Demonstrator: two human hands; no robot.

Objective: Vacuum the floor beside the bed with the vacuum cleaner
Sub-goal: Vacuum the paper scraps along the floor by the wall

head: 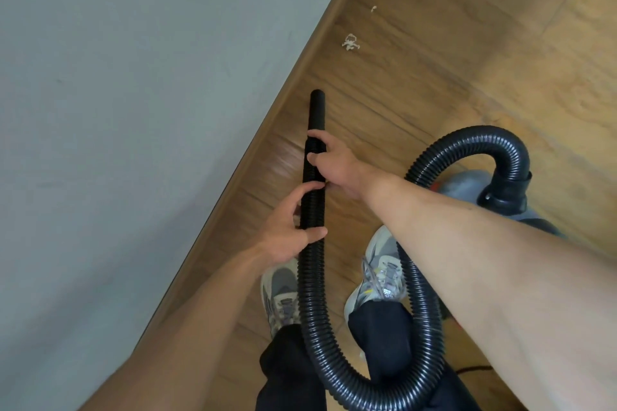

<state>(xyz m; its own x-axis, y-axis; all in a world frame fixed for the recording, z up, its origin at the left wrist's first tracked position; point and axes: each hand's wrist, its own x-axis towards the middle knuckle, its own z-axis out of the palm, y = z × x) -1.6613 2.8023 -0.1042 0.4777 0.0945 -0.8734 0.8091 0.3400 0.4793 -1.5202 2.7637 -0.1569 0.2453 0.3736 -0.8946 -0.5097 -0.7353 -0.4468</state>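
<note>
Okay, your right forearm covers most of the vacuum cleaner (467,183). Only a grey slice of its body and the black hose collar show, plus an orange speck I can't identify. It sits on the floor (467,60) just right of your right shoe (380,264). The nozzle (317,107) mouth faces away from you, so contact with the floor is unclear; it's probably held just above. The frame's bottom edge cuts off the hose (312,294) loop between your trouser legs.

The bed (117,93) fills the left half, and its wooden side rail (298,77) runs diagonally from bottom left to top right. The nozzle is just beside that rail. Open floor lies ahead and to the right, with three pale scraps (350,43) strung along near the rail, well ahead of the nozzle.

The hose is black and ribbed, ending in the smooth rigid nozzle. Your right hand (334,165) clamps the hose just behind the nozzle. Your left hand (288,233) wraps it lower down, thumb across the ribs.
</note>
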